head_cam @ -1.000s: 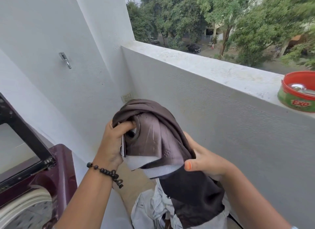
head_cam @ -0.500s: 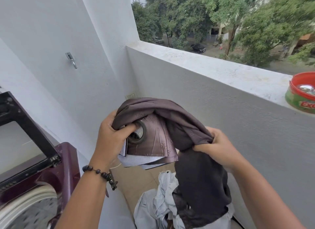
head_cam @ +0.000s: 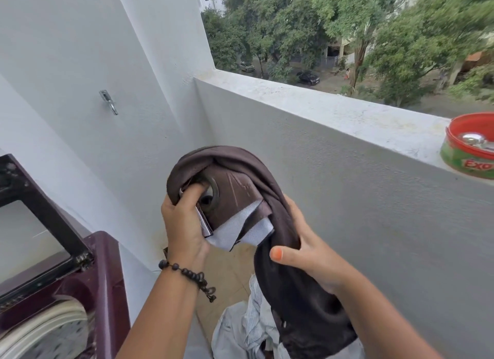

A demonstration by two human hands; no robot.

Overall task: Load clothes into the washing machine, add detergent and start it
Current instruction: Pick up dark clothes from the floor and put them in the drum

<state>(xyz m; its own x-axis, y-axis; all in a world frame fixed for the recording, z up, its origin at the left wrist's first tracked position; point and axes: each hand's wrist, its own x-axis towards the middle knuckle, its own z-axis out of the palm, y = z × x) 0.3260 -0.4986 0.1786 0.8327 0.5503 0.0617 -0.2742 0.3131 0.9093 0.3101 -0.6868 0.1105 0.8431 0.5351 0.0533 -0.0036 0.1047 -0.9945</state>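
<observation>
Beside the open washing machine (head_cam: 88,286), a bunched brown curtain (head_cam: 240,187) held chest-high.
Left hand (head_cam: 184,225) grips its eyelet end; right hand (head_cam: 307,249) cups the hanging fabric, thumb across it.

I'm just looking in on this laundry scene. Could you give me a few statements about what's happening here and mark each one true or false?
1. Both hands hold the brown curtain. True: the left hand grips it by a metal eyelet, and the right hand holds the hanging part.
2. The washing machine lid is closed. False: the lid stands raised, and the drum shows.
3. The red tub sits on the floor. False: it rests on the balcony ledge.
4. Pale clothes lie below the curtain. True.
</observation>
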